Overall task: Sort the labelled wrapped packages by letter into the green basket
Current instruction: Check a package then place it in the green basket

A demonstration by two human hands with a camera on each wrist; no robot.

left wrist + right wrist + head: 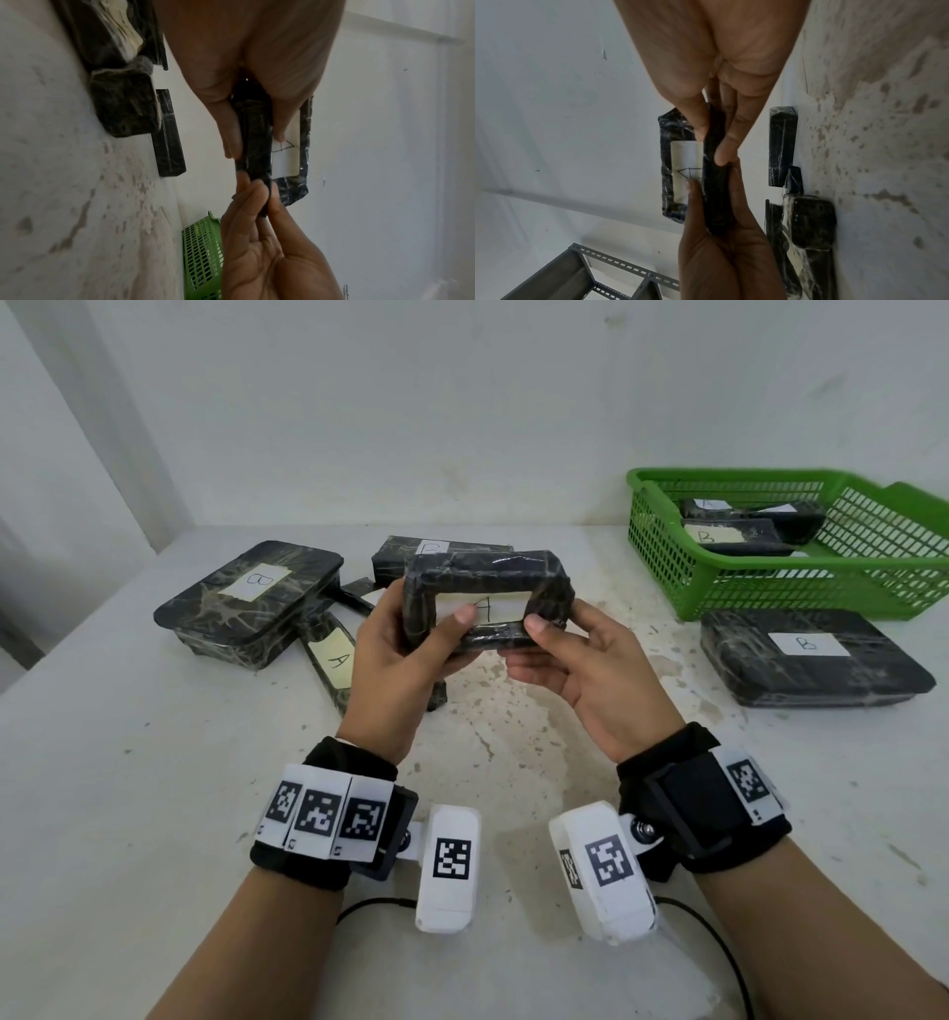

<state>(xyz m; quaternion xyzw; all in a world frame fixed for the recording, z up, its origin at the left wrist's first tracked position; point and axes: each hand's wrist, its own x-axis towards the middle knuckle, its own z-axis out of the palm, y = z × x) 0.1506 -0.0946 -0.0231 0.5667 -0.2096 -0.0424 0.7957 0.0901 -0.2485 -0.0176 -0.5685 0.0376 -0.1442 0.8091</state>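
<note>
Item held: package marked A [487,588], black-wrapped, white label facing you, lifted above the table [102,788].

Your left hand [398,654] clamps its left end, thumb on the label, fingers behind; your right hand [580,670] pinches the lower right edge between thumb and fingers. Green basket [770,593] stands far right, holding two dark packages, one marked B [734,537]. A large B package [811,660] lies just in front of the basket. At left: a large B package [251,603], a thin A package [331,660] beside it, another package [436,552] behind the held one, its letter unclear.
</note>
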